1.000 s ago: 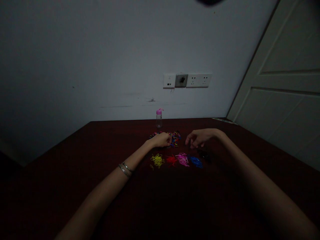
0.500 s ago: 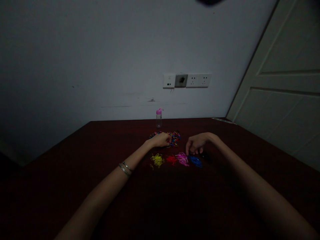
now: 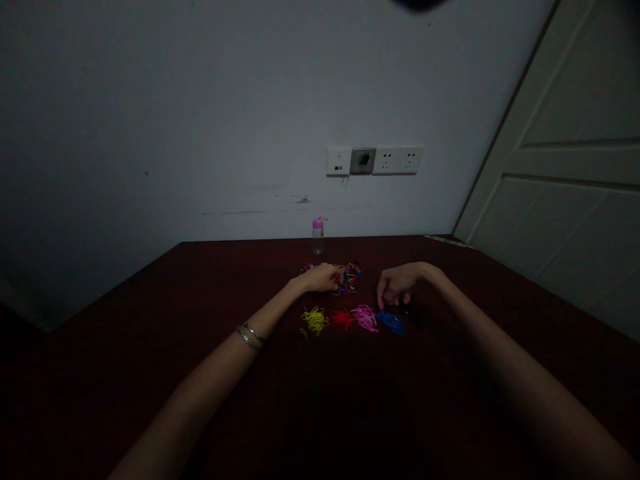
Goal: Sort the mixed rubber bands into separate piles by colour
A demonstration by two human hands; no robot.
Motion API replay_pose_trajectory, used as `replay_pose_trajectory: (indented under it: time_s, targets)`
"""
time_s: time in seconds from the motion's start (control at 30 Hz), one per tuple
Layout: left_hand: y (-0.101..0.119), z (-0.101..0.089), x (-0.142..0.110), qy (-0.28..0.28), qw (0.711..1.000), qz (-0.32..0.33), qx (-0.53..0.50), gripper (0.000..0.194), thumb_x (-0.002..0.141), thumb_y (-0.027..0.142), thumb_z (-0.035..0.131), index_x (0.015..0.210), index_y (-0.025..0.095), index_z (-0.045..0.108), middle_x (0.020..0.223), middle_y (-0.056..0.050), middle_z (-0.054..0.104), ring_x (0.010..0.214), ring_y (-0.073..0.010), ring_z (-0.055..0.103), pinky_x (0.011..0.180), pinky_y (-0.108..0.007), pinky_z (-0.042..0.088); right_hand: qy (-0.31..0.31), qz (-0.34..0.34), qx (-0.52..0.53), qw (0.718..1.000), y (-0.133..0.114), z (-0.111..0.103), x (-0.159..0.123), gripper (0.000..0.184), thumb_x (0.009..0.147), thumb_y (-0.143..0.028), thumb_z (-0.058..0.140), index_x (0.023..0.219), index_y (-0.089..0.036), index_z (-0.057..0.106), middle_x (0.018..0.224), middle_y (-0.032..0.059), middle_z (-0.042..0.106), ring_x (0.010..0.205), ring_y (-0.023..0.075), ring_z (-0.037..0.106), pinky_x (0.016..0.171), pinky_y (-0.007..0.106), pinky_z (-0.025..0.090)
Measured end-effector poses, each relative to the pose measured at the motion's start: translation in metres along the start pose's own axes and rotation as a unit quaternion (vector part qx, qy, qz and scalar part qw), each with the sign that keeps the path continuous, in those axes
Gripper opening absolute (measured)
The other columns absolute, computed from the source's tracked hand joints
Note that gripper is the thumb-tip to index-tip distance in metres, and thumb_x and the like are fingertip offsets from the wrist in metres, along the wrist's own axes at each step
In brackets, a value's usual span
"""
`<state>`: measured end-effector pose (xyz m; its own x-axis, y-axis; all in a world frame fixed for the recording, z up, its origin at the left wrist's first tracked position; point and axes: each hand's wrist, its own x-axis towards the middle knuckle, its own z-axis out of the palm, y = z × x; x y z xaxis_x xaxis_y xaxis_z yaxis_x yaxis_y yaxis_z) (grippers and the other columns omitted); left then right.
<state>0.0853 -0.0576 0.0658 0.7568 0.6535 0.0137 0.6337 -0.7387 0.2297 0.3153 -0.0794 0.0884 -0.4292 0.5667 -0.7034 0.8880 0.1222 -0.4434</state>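
Note:
A mixed pile of small loop-shaped pieces (image 3: 353, 277) in many colours lies on the dark red table. My left hand (image 3: 324, 278) rests over its left part, fingers curled down among the pieces; anything between the fingertips is hidden. Nearer to me is a row of single-colour heaps: yellow loops (image 3: 315, 321), red loops (image 3: 343, 319), pink loops (image 3: 365, 318) and blue loops (image 3: 392, 323). Just above the blue heap hovers or rests my right hand (image 3: 399, 284), its index finger pointing down at the heap's far edge and the other fingers apart, nothing visible in them.
Behind the mixed pile stands a clear bottle with a pink lid (image 3: 318, 237). Dark pieces (image 3: 412, 312) lie right of the blue heap, hard to make out. Wall sockets (image 3: 397, 161) sit above the table (image 3: 240, 267), and a pale door (image 3: 565, 180) is on the right.
My right hand has shifted slightly right, its index fingertip moving from between the pink and blue heaps to the blue heap. My left hand stays at the mixed pile.

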Motion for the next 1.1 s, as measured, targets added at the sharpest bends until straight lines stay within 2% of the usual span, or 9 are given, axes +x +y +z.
replay_pose_trajectory:
  time_s: [0.13,0.37,0.6,0.77,0.87,1.0,1.1]
  targets:
    - [-0.006,0.005,0.003,-0.015,1.000,0.009,0.020,0.017,0.070,0.014,0.052,0.083,0.015,0.063,0.073,-0.002,0.059,0.063,-0.0101,0.048,0.059,-0.021,0.033,0.010,0.011,0.006,1.000,-0.001,0.000,-0.003,0.032,0.062,-0.029,0.061,0.091,-0.019,0.068,0.067,0.0003,0.057,0.057,0.0076,0.052,0.049,0.017,0.042]
    - [-0.014,0.009,0.004,-0.003,0.999,-0.028,0.024,0.018,0.071,0.024,0.054,0.087,0.017,0.061,0.076,-0.003,0.059,0.064,-0.0114,0.048,0.058,-0.022,0.032,0.039,-0.002,0.027,0.999,-0.005,0.001,-0.010,0.025,0.061,-0.028,0.063,0.084,-0.021,0.070,0.064,0.0007,0.058,0.056,0.0090,0.052,0.049,0.020,0.042]
    - [-0.019,0.014,0.005,0.002,0.999,-0.032,0.029,0.014,0.073,0.019,0.046,0.079,0.016,0.059,0.073,-0.003,0.058,0.062,-0.0107,0.048,0.055,-0.021,0.031,0.049,-0.007,0.023,0.998,-0.004,0.001,-0.010,0.026,0.061,-0.027,0.061,0.086,-0.021,0.069,0.064,0.0006,0.058,0.058,0.0094,0.053,0.050,0.020,0.042]
    - [-0.019,0.006,0.001,0.009,0.999,-0.031,0.026,0.016,0.076,0.022,0.044,0.079,0.016,0.059,0.076,-0.003,0.058,0.063,-0.0108,0.048,0.055,-0.021,0.031,0.063,-0.022,0.006,0.998,-0.003,0.000,-0.010,0.027,0.062,-0.025,0.058,0.087,-0.018,0.068,0.064,0.0014,0.057,0.057,0.0100,0.051,0.050,0.022,0.041]
    - [-0.015,-0.005,-0.003,0.016,0.999,-0.028,0.026,0.019,0.078,0.025,0.042,0.083,0.017,0.058,0.081,-0.004,0.058,0.066,-0.0117,0.048,0.056,-0.022,0.031,0.126,-0.066,-0.004,0.990,-0.005,-0.003,-0.008,0.025,0.064,-0.023,0.055,0.085,-0.017,0.067,0.062,0.0011,0.056,0.054,0.0093,0.048,0.050,0.022,0.038]
    - [-0.007,-0.017,-0.007,0.016,0.999,-0.025,0.017,0.020,0.081,0.026,0.041,0.088,0.015,0.056,0.084,-0.006,0.058,0.069,-0.0120,0.048,0.058,-0.022,0.033,0.270,-0.189,-0.008,0.944,-0.015,-0.005,-0.008,0.026,0.067,-0.023,0.054,0.089,-0.016,0.066,0.067,0.0017,0.057,0.057,0.0092,0.045,0.052,0.022,0.036]
    - [-0.005,-0.018,-0.006,0.010,1.000,-0.006,-0.010,0.019,0.081,0.024,0.041,0.090,0.015,0.055,0.084,-0.006,0.058,0.069,-0.0115,0.048,0.059,-0.022,0.034,0.290,-0.245,0.013,0.925,-0.025,0.001,-0.007,0.032,0.068,-0.028,0.057,0.097,-0.016,0.064,0.070,0.0019,0.057,0.059,0.0099,0.045,0.054,0.023,0.036]
